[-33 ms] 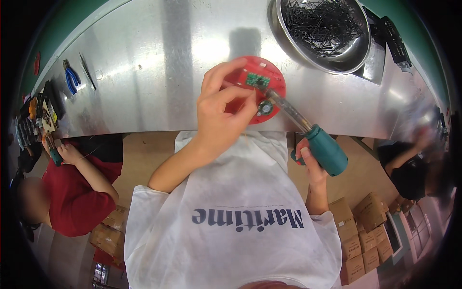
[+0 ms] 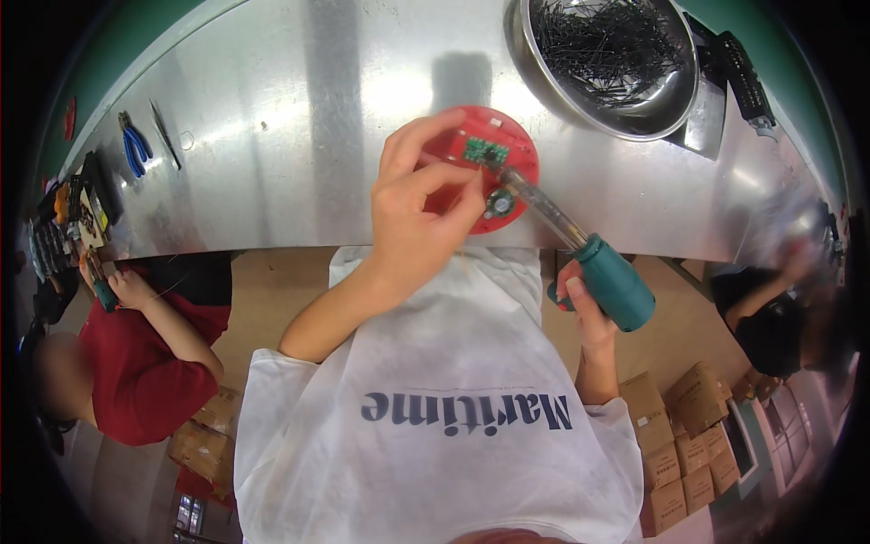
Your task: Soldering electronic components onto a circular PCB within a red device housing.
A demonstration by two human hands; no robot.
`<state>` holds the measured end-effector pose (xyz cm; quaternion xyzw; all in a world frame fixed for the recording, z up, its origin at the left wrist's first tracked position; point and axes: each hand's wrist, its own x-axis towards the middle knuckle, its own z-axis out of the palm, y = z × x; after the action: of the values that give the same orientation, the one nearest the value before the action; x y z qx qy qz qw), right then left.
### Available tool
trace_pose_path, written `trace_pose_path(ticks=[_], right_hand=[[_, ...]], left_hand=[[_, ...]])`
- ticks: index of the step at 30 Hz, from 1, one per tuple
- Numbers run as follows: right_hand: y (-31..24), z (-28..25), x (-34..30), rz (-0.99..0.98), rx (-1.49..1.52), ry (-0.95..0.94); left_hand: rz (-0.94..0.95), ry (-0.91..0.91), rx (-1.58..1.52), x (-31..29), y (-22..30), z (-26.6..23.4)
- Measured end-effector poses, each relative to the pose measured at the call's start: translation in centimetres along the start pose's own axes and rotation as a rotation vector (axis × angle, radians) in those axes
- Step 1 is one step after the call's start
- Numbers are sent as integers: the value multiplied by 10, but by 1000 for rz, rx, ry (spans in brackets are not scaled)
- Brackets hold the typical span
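Note:
A round red plastic housing (image 2: 523, 152) is at the table's near edge, with a small green circuit board (image 2: 483, 150) and a round speaker-like part (image 2: 499, 203) inside it. My left hand (image 2: 417, 199) lies over its left side, thumb and fingertip pinched near the board. A thin pale wire, probably solder, shows at the pinch and hangs below the hand. My right hand (image 2: 587, 308) grips the handle of a green soldering gun (image 2: 618, 283). Its long metal barrel slants up to the left, the tip against or just over the board's lower edge.
A steel bowl (image 2: 605, 125) of black cable ties or similar strips stands at the far right, beside a black tool (image 2: 745, 82). Blue-handled pliers (image 2: 135, 150) and tweezers (image 2: 165, 136) lie left on the metal table (image 2: 272, 181). Co-workers sit at both sides; cardboard boxes (image 2: 698, 453) are stacked behind.

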<state>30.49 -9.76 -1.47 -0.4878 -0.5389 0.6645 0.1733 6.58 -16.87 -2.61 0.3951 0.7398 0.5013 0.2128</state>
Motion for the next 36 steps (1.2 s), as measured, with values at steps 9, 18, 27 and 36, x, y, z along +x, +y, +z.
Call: trace_pose_path(ticks=[9,18,27,36], right_hand=[[7,-6,0,-39,-139,-21],[-6,7,3,-116,-185,23],[-7,4,5,-211,-346,-27],[-5,-3,2,-101,95,-27]], left_hand=[[10,13,10,1,1,1],[-14,14,16,2,2,1],[-34,-2,34,3,4,0],[-49,-16,41,2,5,-1]])
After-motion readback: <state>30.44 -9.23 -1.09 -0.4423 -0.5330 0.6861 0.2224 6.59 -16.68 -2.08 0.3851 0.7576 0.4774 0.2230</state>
